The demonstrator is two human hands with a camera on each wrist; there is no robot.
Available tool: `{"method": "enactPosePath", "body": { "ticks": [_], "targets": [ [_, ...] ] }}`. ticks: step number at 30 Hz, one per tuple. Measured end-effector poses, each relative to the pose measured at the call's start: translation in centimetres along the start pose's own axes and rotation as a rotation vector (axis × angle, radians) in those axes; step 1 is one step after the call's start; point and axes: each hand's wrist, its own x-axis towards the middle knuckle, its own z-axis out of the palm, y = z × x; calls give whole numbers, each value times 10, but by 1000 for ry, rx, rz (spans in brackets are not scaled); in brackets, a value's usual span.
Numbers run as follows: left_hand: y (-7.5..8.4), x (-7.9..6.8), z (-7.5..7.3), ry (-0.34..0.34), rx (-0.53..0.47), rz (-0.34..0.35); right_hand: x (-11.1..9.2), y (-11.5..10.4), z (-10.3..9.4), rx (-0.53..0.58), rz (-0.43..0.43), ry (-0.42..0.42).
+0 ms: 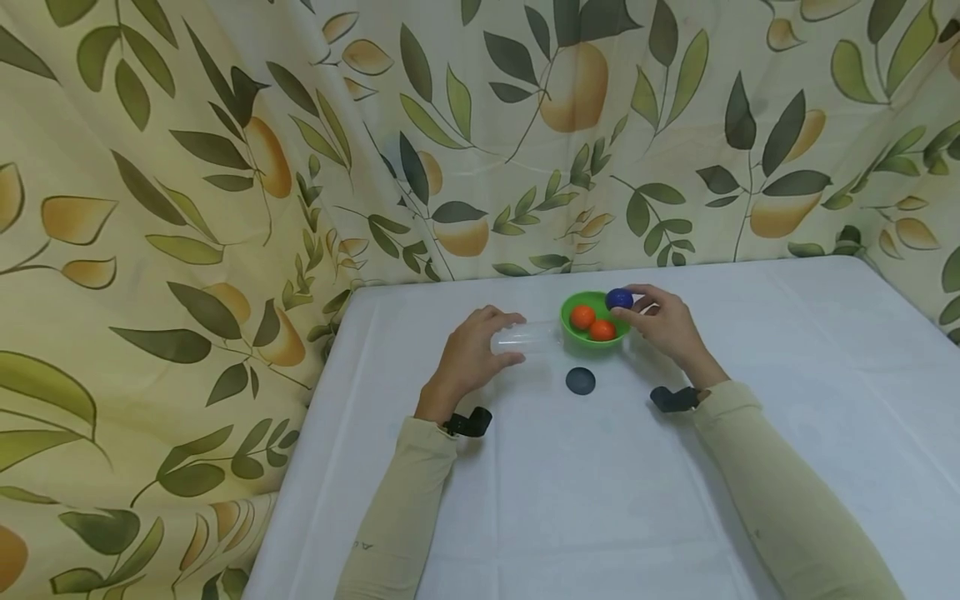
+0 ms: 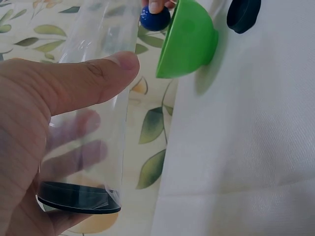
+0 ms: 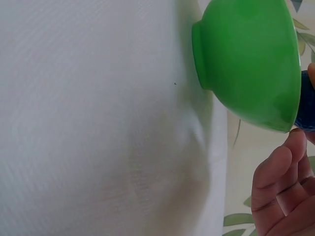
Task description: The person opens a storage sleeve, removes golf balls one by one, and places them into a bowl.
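Observation:
My left hand grips a clear plastic tube that lies on its side in the head view, its far end toward the bowl. A dark cap closes the end nearest my palm in the left wrist view. Between thumb and fingers my right hand pinches a dark blue ball at the right rim of a green bowl. Inside the bowl sit an orange ball and a second orange ball. The right wrist view shows the bowl's outside, with the blue ball partly hidden.
A loose round black cap lies on the white tablecloth just in front of the bowl. Behind the table hangs a curtain with a leaf and fruit print. Both wrists carry small black cameras.

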Motion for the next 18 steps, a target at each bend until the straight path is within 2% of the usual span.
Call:
{"method": "enactPosePath", "body": {
  "ticks": [10, 15, 18],
  "targets": [
    [2, 2, 5, -32, -24, -23, 1, 5, 5, 19, -38, 27],
    [2, 2, 6, -34, -34, -22, 1, 6, 8, 10, -24, 27],
    [1, 2, 7, -41, -36, -46, 2, 7, 9, 3, -9, 22]
  ]
}}
